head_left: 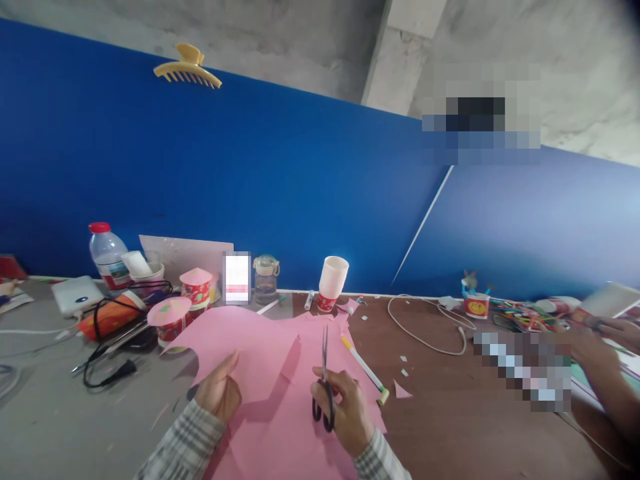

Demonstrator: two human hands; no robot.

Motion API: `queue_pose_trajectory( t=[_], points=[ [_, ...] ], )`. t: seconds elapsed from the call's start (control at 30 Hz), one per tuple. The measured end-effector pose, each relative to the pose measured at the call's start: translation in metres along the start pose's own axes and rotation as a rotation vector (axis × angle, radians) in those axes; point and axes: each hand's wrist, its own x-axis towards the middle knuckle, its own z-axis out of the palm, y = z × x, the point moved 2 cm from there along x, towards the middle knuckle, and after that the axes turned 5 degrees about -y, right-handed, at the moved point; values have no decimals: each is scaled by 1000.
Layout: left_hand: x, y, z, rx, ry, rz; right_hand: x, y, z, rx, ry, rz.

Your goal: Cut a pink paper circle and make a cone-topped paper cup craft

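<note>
My left hand is closed on the left part of a pink sheet of paper, thumb on top. My right hand holds scissors with black handles, their blades pointing up and away over the paper. The blades look nearly together. More pink paper lies under both hands, its edges cut in curves. To the right of the scissors rests a white marker with a yellow end. A small pink scrap lies on the brown table beyond it.
Red paper cups with pink cone tops stand at left, near a plastic bottle and black cables. Stacked cups and a glass jar stand by the blue partition. Another person's arms are at right.
</note>
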Motion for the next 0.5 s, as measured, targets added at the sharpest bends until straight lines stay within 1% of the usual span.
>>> queue_pose_trajectory(
  t=[0.03, 0.07, 0.17, 0.23, 0.37, 0.5],
  points=[
    [0, 0, 0, 4, -8, 12, 0, -1, 0, 25, -22, 15],
    [0, 1, 0, 8, -20, 34, 0, -2, 1, 70, -81, 47],
    [-1, 2, 2, -3, -55, 54, -4, -4, 8, 208, -363, 161],
    [-4, 4, 6, -37, -78, 76, -9, -4, 14, 233, -489, 171],
    [-9, 7, 14, -111, -88, 82, -18, -5, 26, 244, -627, 176],
    [-9, 6, 13, -124, -108, 55, -26, -8, 35, 240, -739, 191]
  ],
)
